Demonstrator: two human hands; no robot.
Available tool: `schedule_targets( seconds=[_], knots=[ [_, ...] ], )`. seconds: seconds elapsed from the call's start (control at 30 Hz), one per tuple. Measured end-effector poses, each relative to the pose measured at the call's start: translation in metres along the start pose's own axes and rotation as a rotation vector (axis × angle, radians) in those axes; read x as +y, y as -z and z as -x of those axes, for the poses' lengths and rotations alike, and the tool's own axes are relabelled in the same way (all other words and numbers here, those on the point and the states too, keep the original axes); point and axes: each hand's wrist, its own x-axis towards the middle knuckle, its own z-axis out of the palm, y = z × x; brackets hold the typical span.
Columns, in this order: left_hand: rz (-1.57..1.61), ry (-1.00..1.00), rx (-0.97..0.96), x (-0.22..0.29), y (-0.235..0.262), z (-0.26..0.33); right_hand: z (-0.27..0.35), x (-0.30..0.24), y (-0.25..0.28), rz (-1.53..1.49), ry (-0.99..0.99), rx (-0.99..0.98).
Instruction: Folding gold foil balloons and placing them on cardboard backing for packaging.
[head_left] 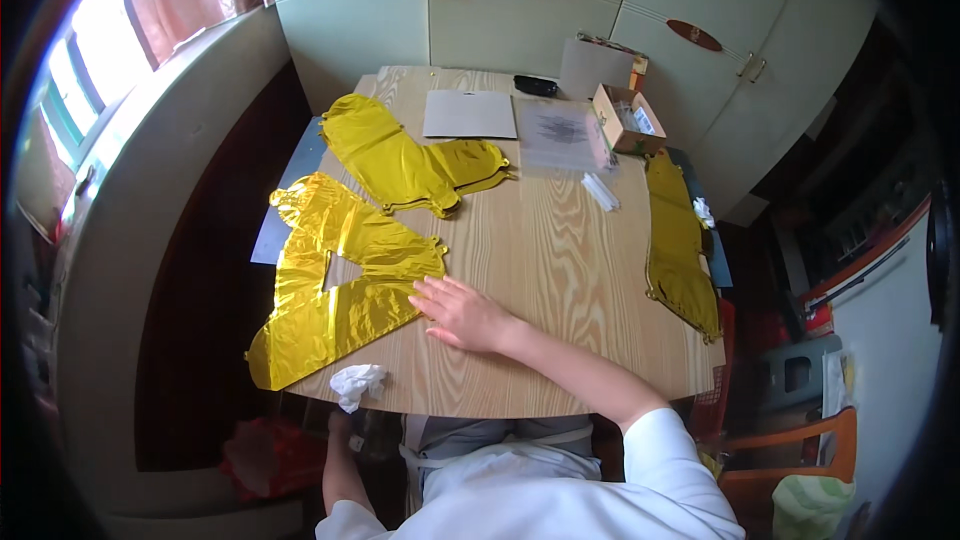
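My right hand [463, 314] reaches over the table with its fingers stretched out flat. Its fingertips meet the right edge of a shiny gold foil balloon [300, 332], which lies deflated and creased, with a triangular gap in its middle. Below the front table edge, my left hand [341, 427] hangs low; its fingers are hidden, so what it holds cannot be seen. Just above it, a crumpled white tissue [357, 385] rests at the table's front edge. Beyond the first balloon lies another flat gold foil balloon [400, 165], folded over in part.
A third gold foil balloon [677, 250] lies along the right table edge. At the back are a grey-white board [469, 115], a clear plastic sheet [565, 140], a black object [536, 86] and a small open box [628, 120]. White sticks [600, 192] lie nearby. A wooden chair [845, 430] stands right.
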Motion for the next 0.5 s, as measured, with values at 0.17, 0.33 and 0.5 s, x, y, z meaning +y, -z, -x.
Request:
schedule_targets(
  seconds=[0.17,0.33,0.5],
  knots=[
    [0.814,0.106,-0.169,0.003,0.015,0.006,-0.017,0.015,-0.006,0.074,0.075,-0.074],
    [0.536,-0.125,0.025,-0.028,0.022,0.023,-0.027,0.021,-0.02,0.226,0.231,0.035],
    [0.323,0.046,-0.274,0.084,0.098,0.086,-0.025,0.031,-0.023,0.221,0.266,0.017]
  ],
)
